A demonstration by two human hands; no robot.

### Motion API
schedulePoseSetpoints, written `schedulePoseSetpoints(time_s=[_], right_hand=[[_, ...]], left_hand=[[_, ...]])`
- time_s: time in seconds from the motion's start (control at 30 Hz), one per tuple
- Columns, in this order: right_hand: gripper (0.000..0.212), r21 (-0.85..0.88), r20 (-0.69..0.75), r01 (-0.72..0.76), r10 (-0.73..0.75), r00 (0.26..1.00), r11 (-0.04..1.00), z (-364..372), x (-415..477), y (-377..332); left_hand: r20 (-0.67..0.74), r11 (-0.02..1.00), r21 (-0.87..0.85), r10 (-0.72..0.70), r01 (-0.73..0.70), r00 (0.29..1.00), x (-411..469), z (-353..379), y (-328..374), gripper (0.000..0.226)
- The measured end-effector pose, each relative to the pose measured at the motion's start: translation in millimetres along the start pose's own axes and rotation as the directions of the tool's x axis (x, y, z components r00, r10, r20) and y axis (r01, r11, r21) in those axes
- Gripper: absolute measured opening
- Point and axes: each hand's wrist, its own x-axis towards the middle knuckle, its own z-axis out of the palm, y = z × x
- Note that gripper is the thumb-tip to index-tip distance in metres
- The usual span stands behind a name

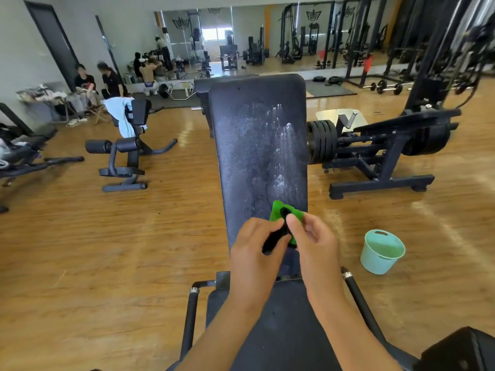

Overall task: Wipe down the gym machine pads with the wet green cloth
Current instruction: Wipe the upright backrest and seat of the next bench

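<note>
Green cloth (278,212) is being held bunched between both hands at the near end of the back pad (257,135), low over its right edge. From the head view I cannot tell whether it is touching the vinyl. The left hand (254,253) is curling its fingers round a dark strip (273,241) running out of the bundle; whether that strip belongs to the cloth is not clear. The right hand (313,245) is pinching the green cloth with its thumb on top, so each grip is pressed closed on something and neither is spread. Wet streaks (281,145) are showing down the middle and right of the back pad, while its left side is looking dry. The seat pad (284,330) under the wrists is showing no sheen. A pale bucket (381,253) is standing on the wooden floor (134,250), well apart to the right.

As I judge it, the wadded cloth is risking narrow passes that leave the left side unwiped. The fingertip hold so near the pad's edge could let the cloth slip to the floor. The loose strip might be catching in the gap between the two pads, and drips could be making the boards slick.
</note>
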Motion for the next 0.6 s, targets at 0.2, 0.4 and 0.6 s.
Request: schedulePoseSetpoints(time_s=[0.2,0.4,0.6], right_hand=[[0.022,0.071,-0.075,-0.022,0.027,0.997,0.997,12.6,48.8,-11.1],[0.018,0.051,-0.030,0.038,-0.036,0.999,0.998,30.2,130.4,-36.1],[0.015,-0.020,-0.002,0.158,-0.158,0.987,0.987,48.0,205.4,-51.6]], left_hand=[[0.112,0.989,0.030,0.138,-0.142,0.984,44.2,9.6,-9.8,0.033],[0.162,0.972,0.007,0.232,-0.237,0.959,107.2,28.0,-25.0,0.038],[0.102,0.938,0.173,0.286,-0.300,0.953,168.9,49.1,-32.5,0.036]])
